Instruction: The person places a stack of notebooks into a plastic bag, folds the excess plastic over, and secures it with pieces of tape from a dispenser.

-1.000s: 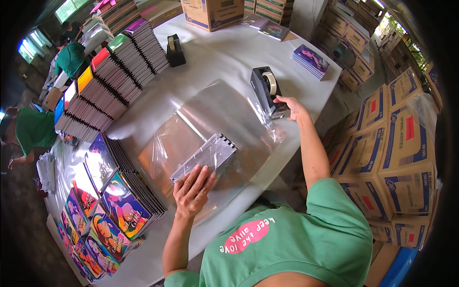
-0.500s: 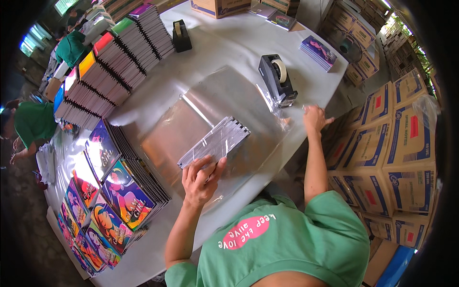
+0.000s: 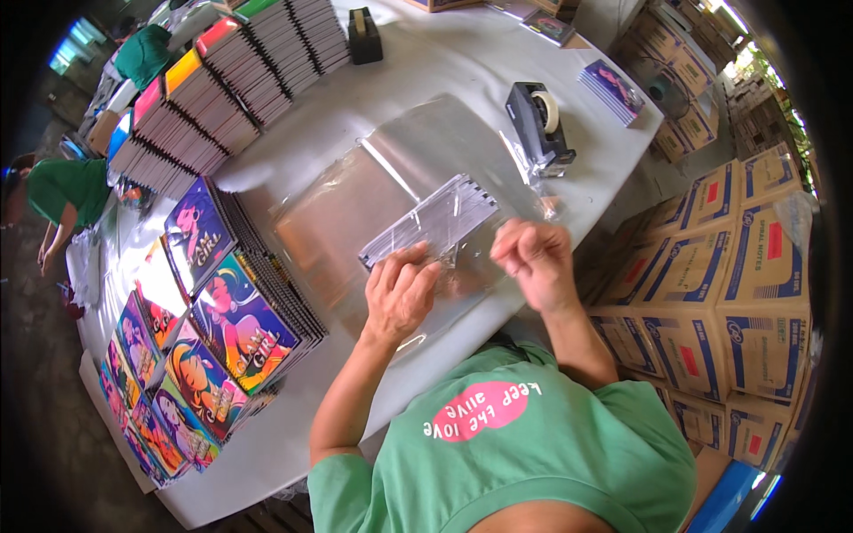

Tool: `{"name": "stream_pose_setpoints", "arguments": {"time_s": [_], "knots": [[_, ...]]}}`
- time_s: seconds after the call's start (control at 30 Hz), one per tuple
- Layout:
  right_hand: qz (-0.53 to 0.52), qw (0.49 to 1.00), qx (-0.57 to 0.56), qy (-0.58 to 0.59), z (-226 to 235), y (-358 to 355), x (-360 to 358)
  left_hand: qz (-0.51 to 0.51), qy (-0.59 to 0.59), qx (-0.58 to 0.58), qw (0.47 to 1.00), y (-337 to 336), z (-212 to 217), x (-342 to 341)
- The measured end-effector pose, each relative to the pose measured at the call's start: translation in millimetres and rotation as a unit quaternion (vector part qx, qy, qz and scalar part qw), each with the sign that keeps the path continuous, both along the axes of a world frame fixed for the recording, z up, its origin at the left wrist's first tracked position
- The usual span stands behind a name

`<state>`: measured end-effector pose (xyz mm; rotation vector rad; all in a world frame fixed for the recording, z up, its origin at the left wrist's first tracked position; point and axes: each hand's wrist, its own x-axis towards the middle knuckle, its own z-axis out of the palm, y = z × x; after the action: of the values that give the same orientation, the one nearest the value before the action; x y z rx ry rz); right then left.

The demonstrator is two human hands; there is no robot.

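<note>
A small stack of spiral notebooks, wrapped in clear plastic, stands edge-up on flat clear plastic sheets. My left hand grips its near side with bent fingers, pressing the wrap; the thumb is partly hidden. To the right of the stack, my right hand is raised, its fingers pinched together. Whatever they hold, if anything, is too small to tell. A black tape dispenser with a pale roll stands beyond my right hand, at the edge of the sheets.
Colourful-covered notebooks are piled at the left, with tall notebook stacks behind. A second dispenser stands at the back; a small notebook pile lies far right. Cartons rise beside the table. People in green work at far left.
My right hand has come in from beside the tape dispenser toward the wrapped stack, its spread fingers now pinched. My left hand stays on the stack. The whole view has shifted slightly.
</note>
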<state>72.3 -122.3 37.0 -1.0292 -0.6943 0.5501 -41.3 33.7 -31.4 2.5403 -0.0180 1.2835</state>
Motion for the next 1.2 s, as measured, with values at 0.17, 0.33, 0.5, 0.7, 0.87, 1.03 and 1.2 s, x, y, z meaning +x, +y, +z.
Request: {"name": "stream_pose_setpoints", "arguments": {"time_s": [0.17,0.33,0.5,0.7,0.87,1.03,1.2], "knots": [[-0.057,0.973,-0.212,0.067,-24.9,25.6,-25.3,-0.021,-0.032,-0.013,0.999,0.8,-3.3,1.1],[-0.090,0.949,-0.302,-0.027,-40.1,17.6,-32.5,0.002,-0.044,0.052,0.998,-0.5,-0.9,0.4],[-0.056,0.963,-0.264,0.014,-51.4,13.9,-33.1,0.061,0.102,0.042,0.992,-8.0,11.1,-8.4],[-0.093,0.949,-0.301,-0.024,-78.3,20.6,-21.3,0.092,0.284,-0.070,0.952,-20.8,70.6,-12.5],[-0.092,0.861,-0.482,-0.137,-112.9,-8.8,20.2,0.031,0.260,-0.228,0.938,12.1,76.4,-10.6],[-0.222,0.964,-0.143,0.020,-72.8,9.9,75.3,-0.048,-0.006,-0.867,0.496,24.7,-31.9,-29.1],[0.107,0.990,-0.079,0.049,-37.0,35.6,72.9,-0.077,-0.013,-0.868,0.491,-18.6,-50.7,-8.8]]}}
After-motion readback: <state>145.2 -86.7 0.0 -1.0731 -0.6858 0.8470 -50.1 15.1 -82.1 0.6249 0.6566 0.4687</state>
